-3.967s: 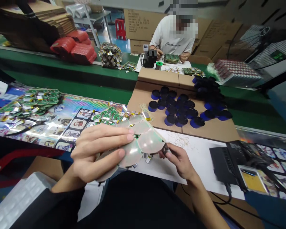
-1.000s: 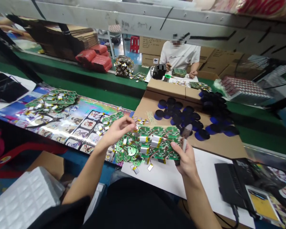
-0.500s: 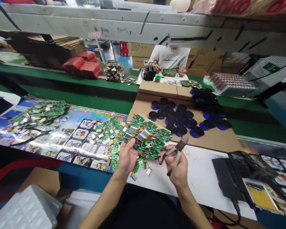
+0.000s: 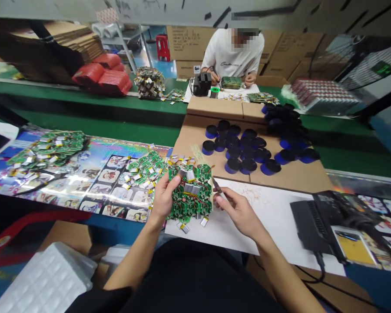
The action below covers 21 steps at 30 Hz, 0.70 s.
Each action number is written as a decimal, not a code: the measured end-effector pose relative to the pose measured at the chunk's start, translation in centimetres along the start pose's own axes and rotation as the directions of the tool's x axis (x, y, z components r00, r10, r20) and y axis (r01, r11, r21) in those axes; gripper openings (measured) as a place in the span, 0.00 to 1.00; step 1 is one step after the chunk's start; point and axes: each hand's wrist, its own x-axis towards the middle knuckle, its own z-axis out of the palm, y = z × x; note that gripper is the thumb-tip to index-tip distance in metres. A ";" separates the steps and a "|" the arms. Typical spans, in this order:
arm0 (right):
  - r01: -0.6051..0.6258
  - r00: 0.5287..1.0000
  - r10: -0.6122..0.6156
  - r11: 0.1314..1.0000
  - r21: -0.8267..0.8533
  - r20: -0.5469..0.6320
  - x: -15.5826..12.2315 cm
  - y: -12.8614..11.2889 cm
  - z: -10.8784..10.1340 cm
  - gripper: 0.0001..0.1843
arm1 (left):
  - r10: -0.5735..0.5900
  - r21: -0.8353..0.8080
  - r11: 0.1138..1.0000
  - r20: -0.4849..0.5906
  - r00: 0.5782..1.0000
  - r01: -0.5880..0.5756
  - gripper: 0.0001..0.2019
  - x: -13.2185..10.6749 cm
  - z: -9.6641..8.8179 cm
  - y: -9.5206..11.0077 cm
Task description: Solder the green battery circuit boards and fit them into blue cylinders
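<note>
My left hand [image 4: 163,198] grips the left edge of a green circuit board panel [image 4: 190,191] carrying small silver batteries and red wires, held upright over a white sheet [image 4: 267,217]. My right hand [image 4: 237,211] is closed around small cutting pliers [image 4: 217,186], whose tip points at the panel's right edge. More green boards lie in a loose pile [image 4: 146,167] just left of the panel, and a larger heap [image 4: 47,148] sits further left on a glossy picture sheet [image 4: 94,174].
Blue-and-black round caps [image 4: 244,150] cover a cardboard box ahead. A black device with a cable [image 4: 316,224] sits at the right. White foam [image 4: 48,282] lies at lower left. Across the green belt [image 4: 117,117] another person in a white shirt [image 4: 233,52] works at boards.
The panel was flipped from its shiny back to its green component side and drawn in closer. My right hand brought the pliers up to its right edge.
</note>
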 end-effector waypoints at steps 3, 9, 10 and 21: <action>-0.007 1.000 0.007 0.998 0.068 -0.001 -0.1 -0.2 0.6 0.22 | -0.073 -0.020 0.997 0.003 0.997 0.073 0.16 -0.3 0.1 -0.1; -0.057 0.998 0.054 0.987 0.149 0.029 -0.4 0.0 0.9 0.22 | -0.146 -0.086 0.985 0.032 0.989 0.148 0.16 -0.3 0.1 0.5; -0.057 0.998 0.053 0.987 0.153 0.032 -0.4 0.1 1.0 0.22 | -0.148 -0.084 0.985 0.037 0.988 0.150 0.16 -0.3 0.1 0.5; -0.073 0.995 0.051 0.954 0.290 0.080 -0.4 0.0 1.7 0.22 | -0.172 -0.054 0.983 0.054 0.984 0.175 0.20 -0.7 -0.4 0.3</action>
